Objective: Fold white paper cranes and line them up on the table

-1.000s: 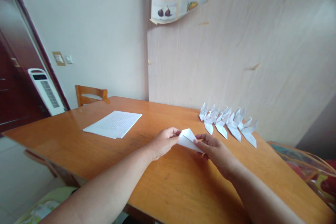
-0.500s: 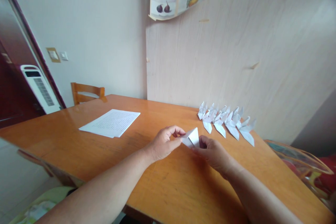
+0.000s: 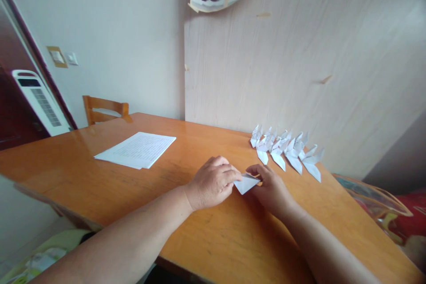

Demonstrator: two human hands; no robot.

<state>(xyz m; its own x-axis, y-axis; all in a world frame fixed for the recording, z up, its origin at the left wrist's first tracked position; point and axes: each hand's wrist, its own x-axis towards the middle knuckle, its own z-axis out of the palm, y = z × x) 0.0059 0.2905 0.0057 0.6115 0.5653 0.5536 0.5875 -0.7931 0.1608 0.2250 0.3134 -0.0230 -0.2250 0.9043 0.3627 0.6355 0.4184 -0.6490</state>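
Note:
A small folded piece of white paper [image 3: 245,183] lies on the orange wooden table [image 3: 213,239], pinched between both hands. My left hand [image 3: 213,182] curls its fingers over the paper's left edge and presses it down. My right hand [image 3: 271,188] holds the right edge with thumb and fingertips. A row of several finished white origami cranes [image 3: 286,151] stands just behind my right hand, near the wall.
A stack of printed white sheets [image 3: 136,150] lies at the table's far left. A wooden chair [image 3: 104,108] and a white heater [image 3: 35,102] stand beyond the table. A patterned plastic bag [image 3: 379,204] sits off the right edge.
The paper was held up and partly open a second ago; it has been folded smaller and pressed flat on the table, with both hands closing in on it.

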